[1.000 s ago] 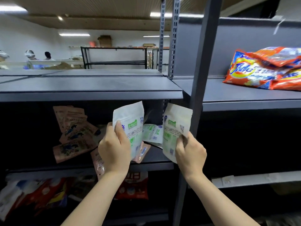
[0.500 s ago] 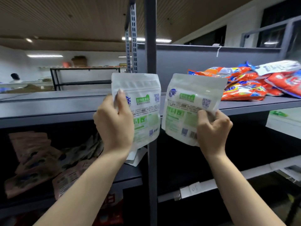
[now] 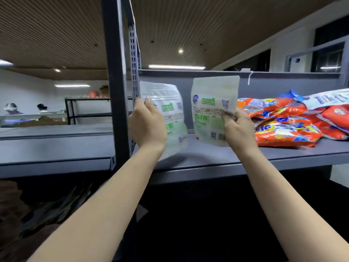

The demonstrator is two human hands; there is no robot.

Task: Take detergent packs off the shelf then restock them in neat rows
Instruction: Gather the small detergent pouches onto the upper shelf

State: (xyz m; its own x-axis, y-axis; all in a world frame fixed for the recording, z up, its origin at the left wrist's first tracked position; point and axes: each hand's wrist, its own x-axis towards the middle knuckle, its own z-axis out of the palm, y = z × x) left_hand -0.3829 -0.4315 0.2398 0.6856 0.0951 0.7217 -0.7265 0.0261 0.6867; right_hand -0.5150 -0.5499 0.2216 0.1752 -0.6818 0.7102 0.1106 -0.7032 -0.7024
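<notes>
Detergent packs, one pinched in the left hand (image 3: pixel 147 125) at frame centre and one (image 3: pixel 213 110) in the right hand (image 3: pixel 238 127), hang upright just above the shelf (image 3: pixel 207 157); best set down side by side, bases flat, left of the orange bags (image 3: pixel 283 125).

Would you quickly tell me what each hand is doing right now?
Left hand: grips a white-and-green pack.
Right hand: pinches a second white-and-green pack.

Your left hand (image 3: pixel 147 127) grips one white pack (image 3: pixel 171 118), your right hand (image 3: pixel 238 127) another (image 3: pixel 211 110) (both upright), over the shelf (image 3: pixel 217 157) beside orange bags (image 3: pixel 283 121).
</notes>
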